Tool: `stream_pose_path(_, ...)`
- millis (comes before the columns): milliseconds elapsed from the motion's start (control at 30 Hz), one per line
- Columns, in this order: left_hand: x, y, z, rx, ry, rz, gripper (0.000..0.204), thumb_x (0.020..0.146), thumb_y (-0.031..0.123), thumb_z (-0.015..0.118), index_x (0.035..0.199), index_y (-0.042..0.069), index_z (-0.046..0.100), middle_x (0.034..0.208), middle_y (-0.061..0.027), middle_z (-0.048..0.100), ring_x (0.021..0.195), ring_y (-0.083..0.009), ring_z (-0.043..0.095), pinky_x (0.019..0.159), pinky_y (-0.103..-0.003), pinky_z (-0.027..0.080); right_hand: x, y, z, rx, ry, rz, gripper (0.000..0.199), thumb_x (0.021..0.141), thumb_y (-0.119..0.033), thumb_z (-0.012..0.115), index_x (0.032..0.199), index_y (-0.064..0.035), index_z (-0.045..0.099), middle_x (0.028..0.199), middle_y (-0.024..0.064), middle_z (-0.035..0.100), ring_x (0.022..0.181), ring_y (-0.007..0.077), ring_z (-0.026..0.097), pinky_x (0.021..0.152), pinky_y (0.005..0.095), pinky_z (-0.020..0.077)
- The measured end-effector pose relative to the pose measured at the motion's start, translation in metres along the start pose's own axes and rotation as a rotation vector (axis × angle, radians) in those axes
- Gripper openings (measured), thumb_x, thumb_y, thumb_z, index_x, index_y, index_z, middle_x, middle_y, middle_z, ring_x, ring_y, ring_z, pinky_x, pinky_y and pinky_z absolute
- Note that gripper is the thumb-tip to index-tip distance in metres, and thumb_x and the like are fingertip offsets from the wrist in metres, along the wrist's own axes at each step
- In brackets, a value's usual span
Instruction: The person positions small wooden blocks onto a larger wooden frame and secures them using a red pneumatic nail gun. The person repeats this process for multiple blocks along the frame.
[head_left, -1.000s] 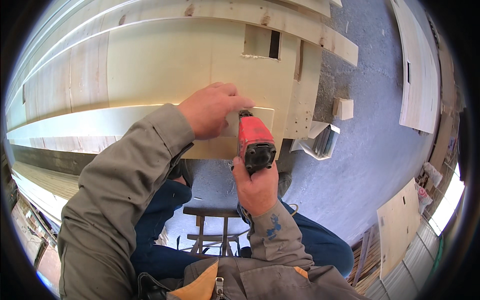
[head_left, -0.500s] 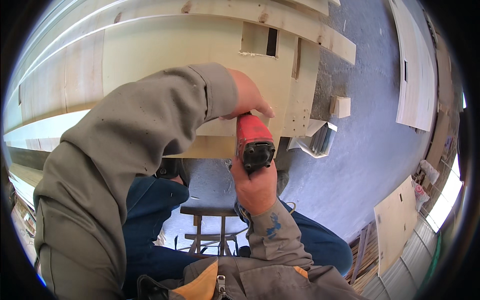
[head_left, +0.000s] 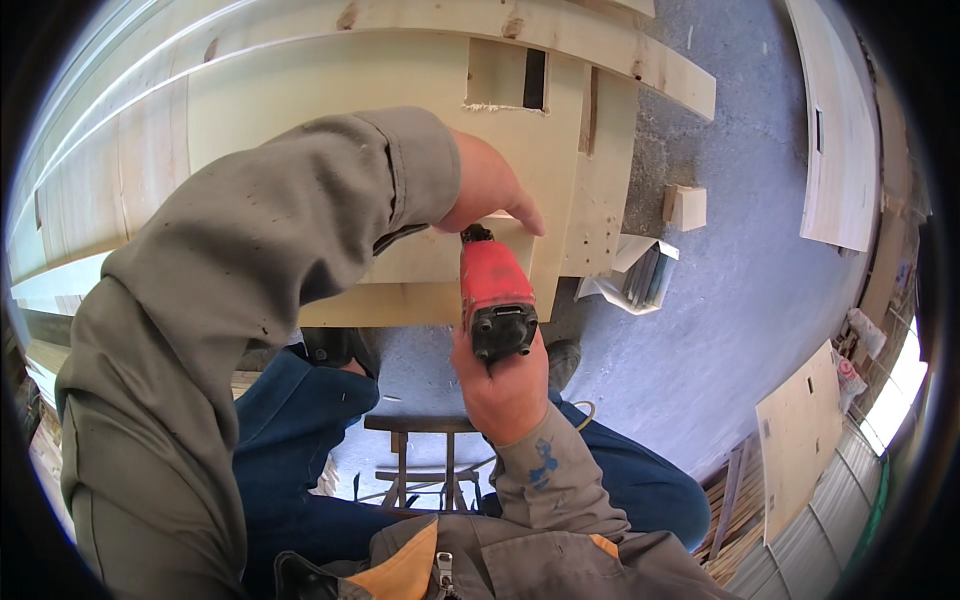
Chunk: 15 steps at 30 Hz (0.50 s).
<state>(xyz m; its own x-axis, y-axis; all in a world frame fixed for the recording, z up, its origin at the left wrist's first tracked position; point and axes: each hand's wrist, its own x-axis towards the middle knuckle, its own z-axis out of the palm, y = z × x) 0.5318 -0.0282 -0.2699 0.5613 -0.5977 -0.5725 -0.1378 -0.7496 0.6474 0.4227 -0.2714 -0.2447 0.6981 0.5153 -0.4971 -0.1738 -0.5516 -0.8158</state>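
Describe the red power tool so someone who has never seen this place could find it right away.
Start at the big pale wooden panel assembly filling the upper left. At its lower edge, just below the left hand pressed flat on the wood, the red power tool points its nose into the panel, gripped from below by the right hand. It is the only bright red thing among pale boards.
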Motion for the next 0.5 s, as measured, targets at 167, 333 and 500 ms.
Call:
stream_pose_path(167, 0.002, -0.003, -0.004, -0.038, -0.017, 0.001, 0.091, 0.082, -0.016, 0.058, 0.155, 0.039, 0.058, 0.115, -0.0174, 0.075, 0.104, -0.0387, 0.071, 0.088, -0.049, 0.058, -0.001, -0.001, 0.001, -0.003, -0.008, -0.042, 0.060, 0.086, -0.008, 0.080, 0.140, -0.0005, 0.054, 0.129, 0.0229, 0.063, 0.115, 0.0467, 0.064, 0.099, 0.0457, 0.0529)
stream_pose_path(333, 0.007, -0.011, 0.001, -0.074, 0.035, 0.073, 0.088, 0.080, -0.016, 0.060, 0.152, 0.034, 0.061, 0.109, -0.0179, 0.076, 0.099, -0.0401, 0.071, 0.085, -0.049, 0.057, -0.002, -0.005, -0.002, 0.003, -0.044, -0.013, 0.060, 0.088, -0.009, 0.080, 0.141, -0.0005, 0.053, 0.131, 0.0228, 0.062, 0.118, 0.0466, 0.063, 0.101, 0.0468, 0.0520)
stream_pose_path(500, 0.007, -0.012, -0.002, -0.101, 0.032, 0.090, 0.087, 0.078, -0.016, 0.063, 0.151, 0.033, 0.062, 0.106, -0.0182, 0.076, 0.097, -0.0400, 0.071, 0.083, -0.049, 0.057, -0.003, -0.007, -0.001, 0.103, -0.049, 0.080, 0.060, 0.088, -0.008, 0.079, 0.142, -0.0004, 0.053, 0.132, 0.0224, 0.062, 0.119, 0.0460, 0.063, 0.102, 0.0463, 0.0521)
